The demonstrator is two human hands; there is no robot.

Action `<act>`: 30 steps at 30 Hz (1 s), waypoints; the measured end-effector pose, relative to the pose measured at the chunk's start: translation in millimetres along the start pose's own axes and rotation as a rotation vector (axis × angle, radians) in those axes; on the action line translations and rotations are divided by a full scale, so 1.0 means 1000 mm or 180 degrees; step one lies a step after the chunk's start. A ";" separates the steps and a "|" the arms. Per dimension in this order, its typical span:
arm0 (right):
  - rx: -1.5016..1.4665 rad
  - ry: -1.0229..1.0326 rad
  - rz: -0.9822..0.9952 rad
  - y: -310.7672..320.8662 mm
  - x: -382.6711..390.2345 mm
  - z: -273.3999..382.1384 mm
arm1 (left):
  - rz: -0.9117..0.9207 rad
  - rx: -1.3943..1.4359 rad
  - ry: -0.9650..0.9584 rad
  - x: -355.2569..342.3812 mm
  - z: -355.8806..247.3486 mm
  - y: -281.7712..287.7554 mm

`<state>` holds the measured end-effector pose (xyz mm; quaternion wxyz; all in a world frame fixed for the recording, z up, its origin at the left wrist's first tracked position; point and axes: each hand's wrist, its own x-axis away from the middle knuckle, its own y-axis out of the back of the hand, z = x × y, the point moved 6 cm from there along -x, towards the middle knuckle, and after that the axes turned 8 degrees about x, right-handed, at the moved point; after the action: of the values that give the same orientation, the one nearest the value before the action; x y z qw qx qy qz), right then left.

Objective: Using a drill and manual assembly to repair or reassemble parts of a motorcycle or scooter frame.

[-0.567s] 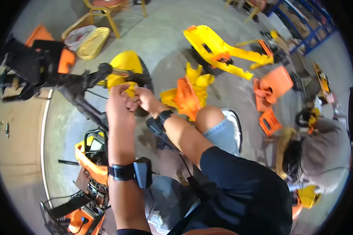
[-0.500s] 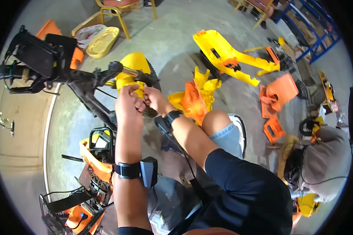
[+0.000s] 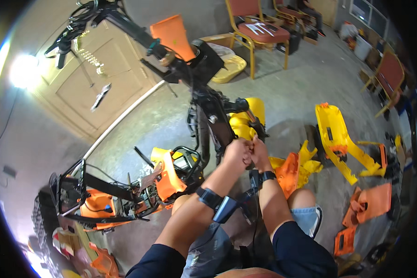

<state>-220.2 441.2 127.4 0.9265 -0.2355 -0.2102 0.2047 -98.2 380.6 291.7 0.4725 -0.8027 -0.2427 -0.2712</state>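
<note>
A partly stripped motorbike (image 3: 213, 113) with a dark frame stands on my left, its handlebar at the top of the view. Its yellow front fender (image 3: 252, 109) covers the wheel just beyond my hands. My left hand (image 3: 237, 153) is closed, fingers curled in, at the fender's near lower end. Close against it, my right hand (image 3: 260, 153) is closed too, its fingertips pinched together beside the left fingers. Whatever lies between the fingers is hidden or too small to make out. Each wrist wears a black strap with a small box.
Loose yellow and orange body panels lie on the floor to the right: an orange panel (image 3: 289, 176) near my knee, a long yellow panel (image 3: 336, 132) and an orange panel (image 3: 375, 201) farther off. A red chair (image 3: 259, 34) and a yellow basin (image 3: 231, 69) stand beyond the motorbike.
The view has swung left, bringing more of the motorbike and the wall into sight. Both hands stay together at the fender's near end and remain closed.
</note>
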 end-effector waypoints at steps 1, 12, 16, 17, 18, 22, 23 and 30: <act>0.0114 -0.0143 -0.0086 -0.003 0.000 0.001 | 0.0068 -0.0210 -0.0357 0.006 -0.001 -0.003; 0.0056 -0.0175 0.0188 0.010 0.003 -0.007 | -0.0291 -0.1213 -0.1320 0.036 -0.014 -0.004; -0.0026 -0.0129 -0.0039 -0.002 0.009 -0.001 | -0.0785 -0.2531 -0.2359 0.048 -0.037 0.008; -0.0137 -0.0130 -0.0141 -0.004 0.009 0.001 | -0.0770 -0.2835 -0.2501 0.047 -0.040 0.011; -0.0158 -0.0036 -0.0033 0.007 -0.001 0.000 | -0.0926 -0.3127 -0.2748 0.046 -0.042 0.012; -0.0148 0.0012 0.0001 0.012 -0.010 0.002 | -0.1516 -0.3209 -0.2957 0.066 -0.060 0.012; -0.0124 -0.0141 -0.0234 0.015 -0.011 0.001 | -0.1647 -0.3276 -0.2950 0.070 -0.063 0.011; -0.0188 -0.0200 -0.0226 0.008 -0.010 -0.003 | -0.1490 -0.2152 -0.2977 0.066 -0.082 0.035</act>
<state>-228.9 442.2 117.4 0.9188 -0.2486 -0.2534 0.1727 -43.7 301.1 346.5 -0.0361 -0.8672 -0.4942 -0.0491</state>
